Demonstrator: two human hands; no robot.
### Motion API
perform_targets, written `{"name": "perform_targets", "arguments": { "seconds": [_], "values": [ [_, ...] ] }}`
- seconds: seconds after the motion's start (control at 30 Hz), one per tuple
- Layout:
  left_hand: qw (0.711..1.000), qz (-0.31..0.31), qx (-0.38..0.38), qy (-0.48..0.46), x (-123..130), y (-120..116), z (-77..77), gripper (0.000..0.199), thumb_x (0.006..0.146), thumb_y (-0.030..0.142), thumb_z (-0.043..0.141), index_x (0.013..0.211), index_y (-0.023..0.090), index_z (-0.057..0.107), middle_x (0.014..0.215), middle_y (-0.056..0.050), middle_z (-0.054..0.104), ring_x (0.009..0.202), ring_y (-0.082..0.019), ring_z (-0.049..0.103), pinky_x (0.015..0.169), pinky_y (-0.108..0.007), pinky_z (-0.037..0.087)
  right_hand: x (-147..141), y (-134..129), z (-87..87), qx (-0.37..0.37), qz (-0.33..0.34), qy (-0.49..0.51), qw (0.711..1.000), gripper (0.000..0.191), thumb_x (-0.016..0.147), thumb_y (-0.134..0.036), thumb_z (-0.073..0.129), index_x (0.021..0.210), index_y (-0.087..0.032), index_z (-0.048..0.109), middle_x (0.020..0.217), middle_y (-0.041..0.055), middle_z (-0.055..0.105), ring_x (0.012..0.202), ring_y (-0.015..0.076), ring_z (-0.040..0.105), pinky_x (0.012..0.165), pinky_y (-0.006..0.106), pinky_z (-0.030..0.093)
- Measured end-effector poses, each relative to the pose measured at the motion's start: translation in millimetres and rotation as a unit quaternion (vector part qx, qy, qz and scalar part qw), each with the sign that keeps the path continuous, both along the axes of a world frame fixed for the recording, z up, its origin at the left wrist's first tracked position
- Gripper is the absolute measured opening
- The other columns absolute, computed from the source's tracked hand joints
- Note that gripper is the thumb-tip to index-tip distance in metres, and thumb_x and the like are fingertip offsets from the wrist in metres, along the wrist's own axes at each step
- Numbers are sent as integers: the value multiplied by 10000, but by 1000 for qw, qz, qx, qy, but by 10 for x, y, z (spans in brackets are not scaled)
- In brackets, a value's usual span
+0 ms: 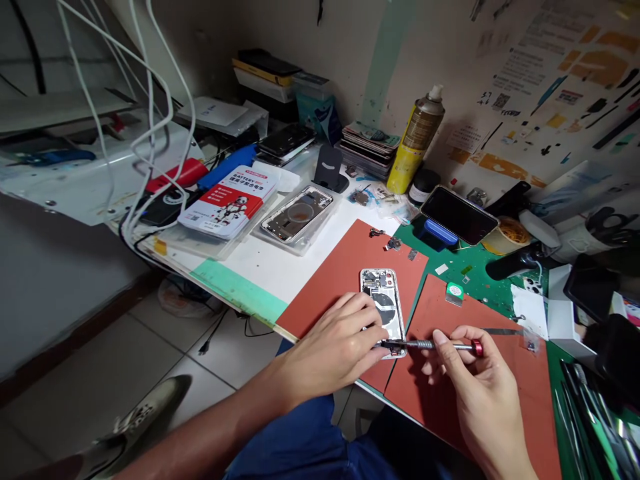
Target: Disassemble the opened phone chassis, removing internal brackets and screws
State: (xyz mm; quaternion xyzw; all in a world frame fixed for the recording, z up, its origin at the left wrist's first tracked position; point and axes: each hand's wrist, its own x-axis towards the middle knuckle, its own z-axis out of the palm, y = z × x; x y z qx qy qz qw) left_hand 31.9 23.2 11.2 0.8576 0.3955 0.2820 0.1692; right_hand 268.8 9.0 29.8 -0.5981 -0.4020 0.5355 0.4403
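An opened smartphone (396,303) with a white frame and bare inner parts lies on a red-brown mat. My left hand (345,337) is curled over its lower left side, thumb and fingers gripping that end and hiding part of it. My right hand (475,373) holds a thin screwdriver (425,345) with a red end cap, fingers wrapped around the handle. The driver lies nearly level, its tip reaching the phone's lower end beside my left fingertips. Whether the tip sits in a screw is too small to tell. Small metal parts (393,244) lie above the phone.
A second phone housing (297,213) lies on a clear tray, beside a red-and-white battery box (233,200). At the back stands a yellow spray can (415,140). A dark-screened phone (459,215) leans on a blue stand. Tweezers and tools (590,413) lie at right; white cables hang left.
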Motion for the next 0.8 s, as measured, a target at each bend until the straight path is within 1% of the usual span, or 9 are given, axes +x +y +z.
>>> {"name": "perform_targets", "arguments": {
  "seconds": [0.17,0.3,0.37,0.43,0.53,0.6,0.67,0.73,0.8],
  "values": [
    [1000,-3,0,3,8,14,17,115,1056,209,634,1099,157,727,1004,-60,689,1041,-254,543,912,-418,472,8,-20,7,8,-18,20,1000,483,817,-488,916,1020,-244,552,674,11,740,568,186,705,558,287,615],
    [1000,-9,-6,8,-15,15,4,95,1057,208,630,1079,173,715,992,-54,677,1042,-257,543,916,-423,464,130,-119,65,24,-71,18,997,482,796,-473,931,1023,-240,574,667,19,735,559,198,716,525,266,596],
    [1000,-11,6,4,-47,16,-3,70,1051,179,631,1060,184,700,989,-51,679,1045,-259,544,936,-431,455,286,-231,121,42,-122,11,992,497,786,-450,942,1057,-241,582,671,15,733,571,210,732,527,267,602],
    [999,-14,32,0,-81,35,-5,86,1044,145,633,1090,193,688,1001,-48,690,1063,-260,546,968,-434,444,489,-389,187,61,-194,-5,979,518,776,-434,952,1086,-241,585,649,-3,714,582,215,747,546,267,617],
    [996,-32,80,-18,-41,98,20,137,1053,141,606,1147,201,685,1024,-52,694,1047,-256,551,945,-416,445,808,-680,269,90,-317,-43,943,514,777,-425,953,1083,-230,589,643,7,726,568,207,746,575,274,636],
    [994,-53,90,-40,115,132,68,162,1065,150,582,1170,211,689,1007,-47,687,1015,-246,549,912,-397,454,982,-877,292,106,-386,-54,915,512,769,-410,957,1074,-222,591,654,27,746,548,201,735,588,294,646],
    [993,-70,77,-60,386,138,133,163,1068,150,580,1168,220,687,979,-38,683,986,-238,542,874,-379,465,1105,-1051,284,111,-429,-45,895,518,748,-389,967,1066,-216,596,650,33,750,547,192,730,595,293,644],
    [992,-87,53,-78,728,133,182,145,1065,142,592,1148,218,684,952,-34,680,951,-229,536,833,-365,478,1179,-1185,251,106,-453,-30,885,533,720,-380,979,1056,-211,601,637,33,745,543,180,721,574,262,624],
    [990,-109,27,-85,1069,141,191,135,1074,151,584,1133,205,693,939,-40,677,920,-222,538,796,-359,488,1228,-1281,202,96,-463,-19,881,540,712,-394,978,1051,-210,601,635,37,746,542,175,716,554,242,608]
  ]
}}
